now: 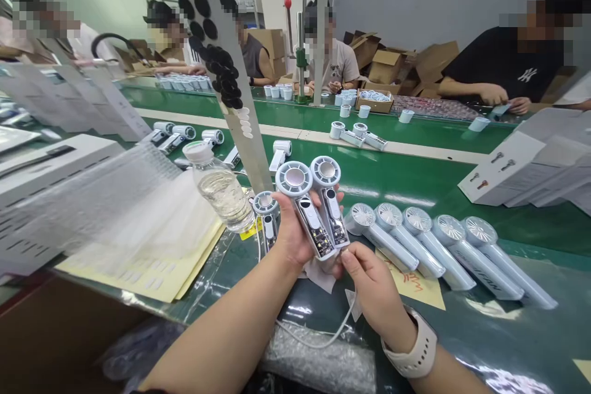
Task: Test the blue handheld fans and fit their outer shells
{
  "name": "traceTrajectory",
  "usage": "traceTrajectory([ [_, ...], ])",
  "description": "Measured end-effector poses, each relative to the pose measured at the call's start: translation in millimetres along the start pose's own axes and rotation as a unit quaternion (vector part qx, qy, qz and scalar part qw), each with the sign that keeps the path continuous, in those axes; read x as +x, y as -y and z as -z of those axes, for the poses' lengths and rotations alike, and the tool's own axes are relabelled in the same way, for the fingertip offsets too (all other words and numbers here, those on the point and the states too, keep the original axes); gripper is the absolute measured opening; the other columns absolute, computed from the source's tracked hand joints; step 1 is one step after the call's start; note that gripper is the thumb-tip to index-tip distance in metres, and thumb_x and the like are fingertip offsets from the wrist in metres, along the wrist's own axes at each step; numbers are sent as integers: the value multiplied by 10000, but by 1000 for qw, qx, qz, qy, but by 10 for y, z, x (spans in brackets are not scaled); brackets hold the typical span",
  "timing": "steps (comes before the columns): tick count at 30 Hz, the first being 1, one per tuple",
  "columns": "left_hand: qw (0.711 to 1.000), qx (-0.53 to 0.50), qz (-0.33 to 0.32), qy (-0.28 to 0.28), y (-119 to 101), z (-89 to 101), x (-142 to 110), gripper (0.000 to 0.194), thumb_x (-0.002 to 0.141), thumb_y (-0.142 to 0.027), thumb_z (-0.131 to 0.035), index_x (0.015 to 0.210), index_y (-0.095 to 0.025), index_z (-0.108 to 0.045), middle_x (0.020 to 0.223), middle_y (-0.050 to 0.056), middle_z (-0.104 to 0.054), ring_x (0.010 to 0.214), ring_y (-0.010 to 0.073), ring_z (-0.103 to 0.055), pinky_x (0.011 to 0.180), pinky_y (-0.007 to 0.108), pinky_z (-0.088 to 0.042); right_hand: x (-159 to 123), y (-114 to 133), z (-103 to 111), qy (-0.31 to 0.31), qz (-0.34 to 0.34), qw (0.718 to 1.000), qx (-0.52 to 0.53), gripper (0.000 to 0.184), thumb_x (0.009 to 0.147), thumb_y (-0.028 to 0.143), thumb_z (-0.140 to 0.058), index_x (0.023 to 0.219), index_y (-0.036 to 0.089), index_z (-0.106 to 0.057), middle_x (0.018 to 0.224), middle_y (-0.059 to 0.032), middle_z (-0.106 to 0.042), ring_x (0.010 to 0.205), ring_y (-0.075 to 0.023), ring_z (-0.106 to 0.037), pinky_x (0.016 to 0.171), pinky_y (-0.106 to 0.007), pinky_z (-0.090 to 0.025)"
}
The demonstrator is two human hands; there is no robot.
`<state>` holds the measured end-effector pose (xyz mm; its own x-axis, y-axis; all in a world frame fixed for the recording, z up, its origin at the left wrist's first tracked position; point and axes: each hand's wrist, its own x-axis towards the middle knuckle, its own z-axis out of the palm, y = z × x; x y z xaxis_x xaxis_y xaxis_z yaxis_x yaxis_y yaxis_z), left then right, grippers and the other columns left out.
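Note:
My left hand [295, 237] is closed around two light-blue handheld fans side by side, a nearer fan [308, 212] and a farther fan [330, 203]. Their handles are uncovered, with circuit boards and a white part showing. At the lower end of the handles, my right hand [369, 280] pinches with thumb and fingers; a white cable [339, 329] runs up into it, its plug hidden. Just left of my left hand is another uncovered fan [266, 215]. Several fans with clear covers [418, 240] lie in a row to the right of my hands.
A clear bottle [221, 188] stands beside a metal post [249, 129] bearing black discs. Yellow sheets and bubble wrap [115, 191] lie left. White boxes [521, 160] stand right. Beyond the green conveyor [415, 166], with fans on it, several people work. Plastic-wrapped material [323, 360] lies below my hands.

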<state>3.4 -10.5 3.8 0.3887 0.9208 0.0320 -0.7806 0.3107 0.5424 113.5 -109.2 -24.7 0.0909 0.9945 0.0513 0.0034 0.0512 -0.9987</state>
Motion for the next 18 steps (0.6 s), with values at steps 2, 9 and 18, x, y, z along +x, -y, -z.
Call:
traceTrajectory([
  [2, 1000, 9, -2, 12, -14, -1, -10, 688, 490, -829, -726, 640, -169, -599, 1041, 97, -733, 1093, 323, -673, 919, 431, -554, 12, -2, 24, 4, -24, 999, 25, 456, 929, 604, -530, 688, 217, -545, 592, 16, -557, 610, -167, -527, 647, -303, -417],
  [9, 1000, 9, -1, 28, -23, -6, -18, 670, 515, -822, -724, 633, -174, -594, 1004, 76, -736, 1090, 309, -674, 937, 409, -548, 39, 62, 73, 24, -57, 998, 5, 523, 826, 691, -617, 647, 200, -594, 564, -1, -614, 623, -170, -558, 684, -312, -421],
  [18, 994, 99, -48, 15, 35, -44, -69, 726, 507, -898, -637, 632, -183, -620, 935, 87, -717, 1065, 316, -661, 802, 386, -576, -15, -19, -73, -35, -104, 989, 103, 530, 803, 719, -623, 666, 218, -520, 410, 57, -502, 374, -121, -477, 440, -255, -385],
])
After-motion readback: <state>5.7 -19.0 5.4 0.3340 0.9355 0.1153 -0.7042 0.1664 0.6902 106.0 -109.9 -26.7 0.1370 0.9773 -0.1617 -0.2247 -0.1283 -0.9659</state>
